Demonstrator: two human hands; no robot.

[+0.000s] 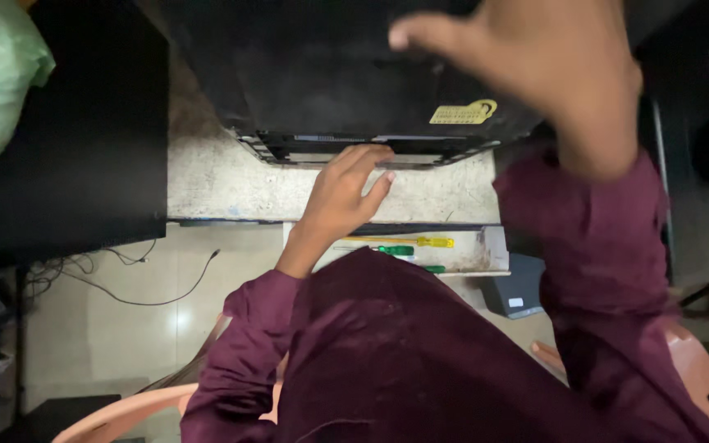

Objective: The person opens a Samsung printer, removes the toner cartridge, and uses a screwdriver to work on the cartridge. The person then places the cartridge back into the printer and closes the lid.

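At the desk's near edge, I see my left hand [342, 193] with fingers curled on the lower front lip of the black computer case [322, 82], which lies ahead, long axis running away. My right hand [535, 66] rests spread, gripping nothing, on top, beside a yellow oval sticker [464, 113].

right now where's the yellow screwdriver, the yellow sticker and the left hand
yellow screwdriver [434, 242], head view, on its handle
yellow sticker [463, 113], head view, on its middle
left hand [345, 190], head view, on the back of the hand
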